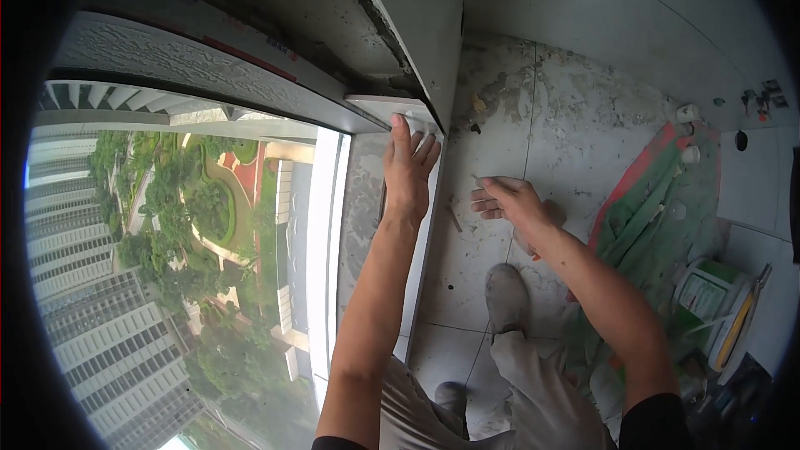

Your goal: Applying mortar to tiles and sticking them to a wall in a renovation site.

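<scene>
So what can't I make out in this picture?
Head view: whether the right hand pinches anything; too small and blurred.
Head view: part of the white slab, hidden behind the left hand.
Head view: what the dark clutter at lower right is; shadow obscures it.

pale slab (372,103): smooth, faintly glossy | sill (360,192): rough, cement-like | floor tiles (487,146): matt, gritty | bucket (702,298): smooth plastic

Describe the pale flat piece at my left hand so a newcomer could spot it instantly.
Start at the large white-framed window on the left. At its upper right corner, the bare left hand is against a short, pale, flat slab. Unlike the dark, rough recess above it in view, it looks light and clean-edged.
</scene>
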A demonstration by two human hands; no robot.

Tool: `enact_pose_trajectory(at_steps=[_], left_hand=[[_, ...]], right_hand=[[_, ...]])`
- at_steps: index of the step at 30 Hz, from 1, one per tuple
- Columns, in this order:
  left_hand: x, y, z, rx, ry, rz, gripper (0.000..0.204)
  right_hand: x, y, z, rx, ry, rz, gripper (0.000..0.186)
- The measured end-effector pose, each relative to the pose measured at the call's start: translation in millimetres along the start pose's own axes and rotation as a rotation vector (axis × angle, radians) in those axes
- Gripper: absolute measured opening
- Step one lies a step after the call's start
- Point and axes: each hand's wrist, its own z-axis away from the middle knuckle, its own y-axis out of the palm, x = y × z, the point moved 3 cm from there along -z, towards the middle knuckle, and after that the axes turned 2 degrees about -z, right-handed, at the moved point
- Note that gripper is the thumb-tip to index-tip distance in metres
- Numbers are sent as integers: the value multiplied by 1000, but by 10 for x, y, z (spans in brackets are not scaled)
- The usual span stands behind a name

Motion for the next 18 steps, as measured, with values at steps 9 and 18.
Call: enact_pose_trajectory(at_steps=[9, 18], left_hand=[[-21, 52, -39, -32, 39, -30, 147], [-20, 82, -64, -63, 70, 16, 146]], right_hand=[[347, -40, -69, 35, -166, 57, 49], [88, 37, 39, 23, -167, 156, 47]])
